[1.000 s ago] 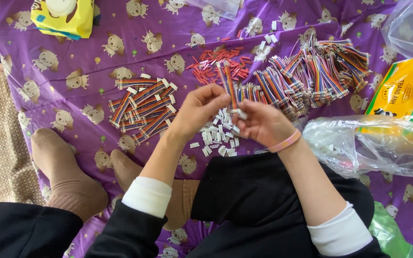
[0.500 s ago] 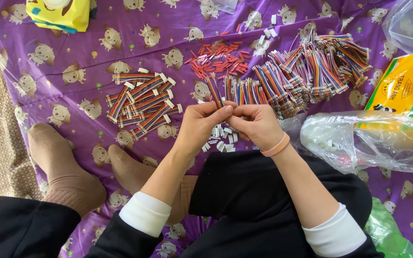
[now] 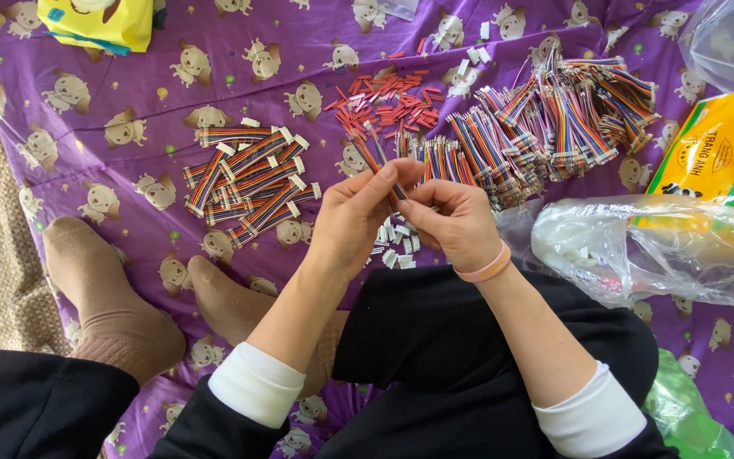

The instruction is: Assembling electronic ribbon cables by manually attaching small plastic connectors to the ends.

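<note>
We see both hands meet over the purple cartoon-print cloth [image 3: 129,85], the left hand [image 3: 354,212] and right hand [image 3: 452,223] each in a narrow pinching grip on one rainbow ribbon cable [image 3: 373,153], a flat striped strip slanting up and left from the fingertips. Its lower end is buried between the fingers, so we cannot tell whether a connector sits there. Below the hands lie small white plastic connectors [image 3: 392,246]; beyond them loose red connectors [image 3: 388,93], a big heap of cables [image 3: 554,119] to the right, and a neater batch with white ends [image 3: 248,183] to the left. Against half a second ago, the cable tilts a touch further left and the hands sit slightly lower.
</note>
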